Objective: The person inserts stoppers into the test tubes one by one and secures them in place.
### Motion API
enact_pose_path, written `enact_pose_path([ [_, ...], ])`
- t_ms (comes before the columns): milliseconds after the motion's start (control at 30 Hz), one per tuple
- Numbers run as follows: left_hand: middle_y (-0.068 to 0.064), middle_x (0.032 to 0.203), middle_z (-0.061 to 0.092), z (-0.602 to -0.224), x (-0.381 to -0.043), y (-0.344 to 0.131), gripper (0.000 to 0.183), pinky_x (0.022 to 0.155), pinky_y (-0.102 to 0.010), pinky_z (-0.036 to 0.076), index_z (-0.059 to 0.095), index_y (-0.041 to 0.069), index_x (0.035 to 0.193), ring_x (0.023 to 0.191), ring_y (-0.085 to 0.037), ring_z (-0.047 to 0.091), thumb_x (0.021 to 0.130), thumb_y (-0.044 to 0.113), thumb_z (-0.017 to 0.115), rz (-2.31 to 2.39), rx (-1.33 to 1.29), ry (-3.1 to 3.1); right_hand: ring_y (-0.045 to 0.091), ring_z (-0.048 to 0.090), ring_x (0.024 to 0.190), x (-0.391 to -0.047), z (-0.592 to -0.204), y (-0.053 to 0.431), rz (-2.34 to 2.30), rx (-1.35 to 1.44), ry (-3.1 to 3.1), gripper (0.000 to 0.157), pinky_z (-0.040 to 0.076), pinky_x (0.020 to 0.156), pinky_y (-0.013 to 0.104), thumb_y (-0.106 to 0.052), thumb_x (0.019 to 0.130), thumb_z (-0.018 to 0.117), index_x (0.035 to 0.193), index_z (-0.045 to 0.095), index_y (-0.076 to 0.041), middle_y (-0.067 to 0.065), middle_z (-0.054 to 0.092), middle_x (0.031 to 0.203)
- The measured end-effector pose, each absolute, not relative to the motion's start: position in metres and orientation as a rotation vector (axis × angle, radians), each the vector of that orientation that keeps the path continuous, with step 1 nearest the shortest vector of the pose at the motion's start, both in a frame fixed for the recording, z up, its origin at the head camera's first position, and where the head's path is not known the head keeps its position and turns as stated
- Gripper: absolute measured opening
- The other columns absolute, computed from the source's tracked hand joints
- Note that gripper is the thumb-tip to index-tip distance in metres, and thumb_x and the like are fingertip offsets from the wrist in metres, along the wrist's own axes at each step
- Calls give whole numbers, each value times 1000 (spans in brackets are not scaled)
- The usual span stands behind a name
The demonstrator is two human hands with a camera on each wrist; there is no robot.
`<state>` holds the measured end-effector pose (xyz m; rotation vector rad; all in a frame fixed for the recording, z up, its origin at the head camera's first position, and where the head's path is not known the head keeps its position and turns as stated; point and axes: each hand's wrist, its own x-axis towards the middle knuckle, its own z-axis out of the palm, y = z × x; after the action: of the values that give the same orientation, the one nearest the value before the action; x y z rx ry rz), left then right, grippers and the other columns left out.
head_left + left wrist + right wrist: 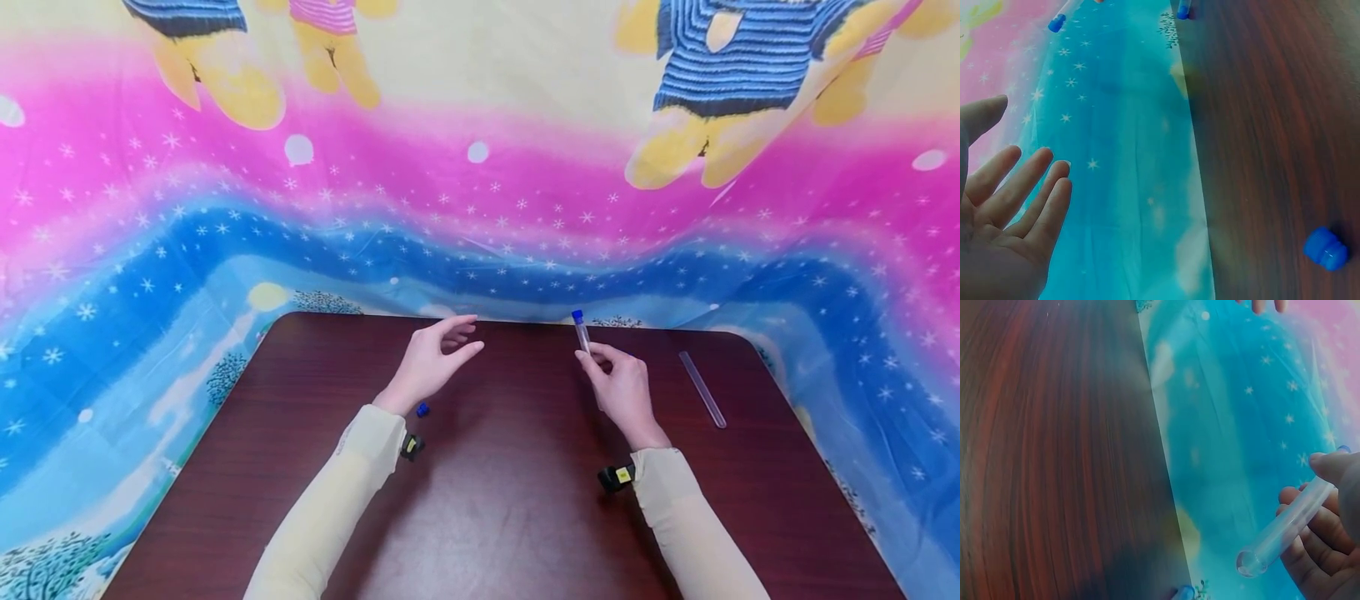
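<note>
My right hand (621, 387) pinches a clear test tube (583, 335) between thumb and fingers, above the back of the table. A blue cap (577, 314) closes its upper end. In the right wrist view the clear lower end of the tube sticks out below the fingers. My left hand (432, 358) is raised over the table with fingers apart, holding nothing. Close below its wrist in the head view, a loose blue cap (422, 410) lies on the table. A second clear tube (702, 389) without a cap lies to the right of my right hand.
The dark red-brown table (495, 500) ends at the back against a patterned cloth (480, 217) that hangs around it. In the left wrist view, another blue end (1183, 11) shows by the table's edge.
</note>
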<state>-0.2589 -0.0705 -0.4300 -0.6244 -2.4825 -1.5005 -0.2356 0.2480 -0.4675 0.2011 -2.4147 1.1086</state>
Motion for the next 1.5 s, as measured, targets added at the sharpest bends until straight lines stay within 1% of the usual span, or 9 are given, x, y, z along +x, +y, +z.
enact_pose_path([
  [300, -3, 119, 71, -443, -253, -82, 46, 96, -38, 53, 65, 14, 136, 106, -17, 67, 94, 26, 77, -1443, -621, -2506, 18, 65, 67, -237, -469, 266, 1053, 137, -2406, 29, 48, 54, 23, -28, 96, 75, 114, 78, -5, 7, 73, 82],
  [400, -7, 120, 71, -448, -251, -86, 46, 96, -42, 53, 65, 12, 136, 106, -21, 68, 94, 25, 77, -1439, -630, -2512, 19, 67, 70, -237, -469, 272, 1034, 117, -2405, 30, 49, 56, 23, -28, 96, 75, 114, 78, -5, 7, 74, 83],
  [567, -8, 121, 70, -458, -248, -91, 46, 96, -47, 53, 65, 11, 136, 106, -23, 68, 94, 24, 77, -1418, -621, -2547, 20, 67, 73, -236, -471, 281, 1021, 84, -2422, 32, 50, 58, 23, -30, 97, 73, 117, 77, -5, 8, 73, 86],
  [767, -6, 120, 70, -466, -246, -96, 46, 95, -41, 54, 65, 11, 136, 106, -22, 68, 94, 23, 77, -1369, -624, -2590, 22, 68, 77, -235, -475, 291, 1013, 30, -2444, 33, 50, 62, 24, -30, 97, 73, 119, 76, -6, 10, 74, 90],
  [933, -8, 121, 70, -471, -246, -103, 47, 95, -39, 54, 65, 10, 136, 108, -25, 68, 93, 23, 78, -1321, -620, -2622, 23, 70, 77, -234, -475, 297, 992, -2, -2449, 34, 49, 63, 23, -29, 96, 74, 121, 75, -5, 10, 75, 90],
  [1067, -7, 120, 70, -475, -245, -109, 46, 94, -42, 54, 66, 11, 135, 107, -25, 68, 92, 22, 79, -1301, -599, -2639, 24, 70, 76, -235, -475, 302, 971, -6, -2433, 34, 47, 62, 21, -28, 96, 74, 119, 75, -4, 9, 75, 89],
  [1267, -10, 122, 69, -478, -244, -115, 48, 95, -47, 54, 66, 11, 135, 106, -24, 67, 91, 21, 81, -1301, -583, -2673, 26, 71, 77, -233, -474, 308, 940, -16, -2430, 32, 47, 62, 20, -24, 95, 76, 118, 75, -2, 11, 75, 88],
  [1400, -13, 125, 68, -482, -243, -120, 50, 95, -47, 53, 65, 10, 135, 109, -29, 67, 90, 22, 81, -1293, -555, -2719, 27, 71, 77, -233, -476, 314, 942, -40, -2448, 32, 48, 61, 21, -23, 95, 76, 120, 75, -2, 14, 75, 89],
  [1500, -14, 124, 68, -486, -244, -123, 50, 94, -47, 53, 65, 9, 136, 109, -31, 67, 90, 20, 82, -1295, -528, -2752, 28, 70, 77, -234, -479, 319, 945, -70, -2472, 35, 49, 59, 24, -27, 96, 74, 121, 74, -3, 14, 74, 91],
])
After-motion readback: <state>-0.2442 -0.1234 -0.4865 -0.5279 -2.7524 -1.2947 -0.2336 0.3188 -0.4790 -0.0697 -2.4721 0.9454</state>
